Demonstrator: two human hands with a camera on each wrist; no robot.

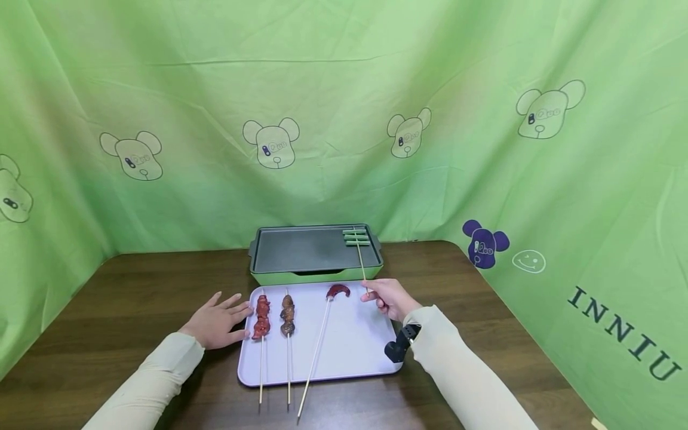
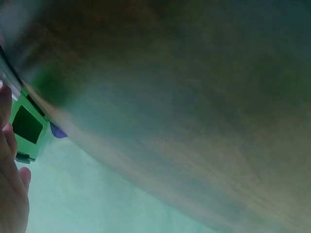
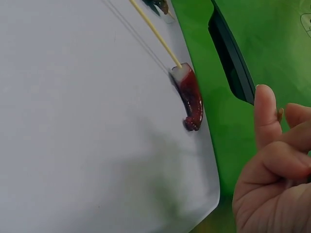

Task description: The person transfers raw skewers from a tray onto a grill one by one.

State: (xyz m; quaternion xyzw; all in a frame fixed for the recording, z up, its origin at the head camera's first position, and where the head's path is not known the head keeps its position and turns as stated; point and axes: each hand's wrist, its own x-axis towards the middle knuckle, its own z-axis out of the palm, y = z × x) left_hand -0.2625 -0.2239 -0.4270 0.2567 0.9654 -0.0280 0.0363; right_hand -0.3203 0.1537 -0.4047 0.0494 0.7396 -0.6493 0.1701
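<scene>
My right hand [image 1: 391,297] pinches the lower end of a wooden skewer [image 1: 362,263] between thumb and fingers. Several short green vegetable sticks [image 1: 356,237] are threaded crosswise at its far end, over the right side of a dark griddle [image 1: 298,251]. Fingers spread, my left hand [image 1: 215,322] touches the left edge of a pale lilac tray [image 1: 349,355]. On that tray lie a skewer of red meat chunks [image 1: 261,318], one of brown chunks [image 1: 287,315] and one with a curved dark red piece [image 1: 338,290]. This curved piece [image 3: 194,99] shows closely in the right wrist view.
The griddle sits in a green base [image 1: 269,278] right behind the tray. Stick ends of the three lying skewers reach past the tray's front edge over the brown wooden table [image 1: 161,286]. A green printed curtain [image 1: 333,197] surrounds the table at the back and sides.
</scene>
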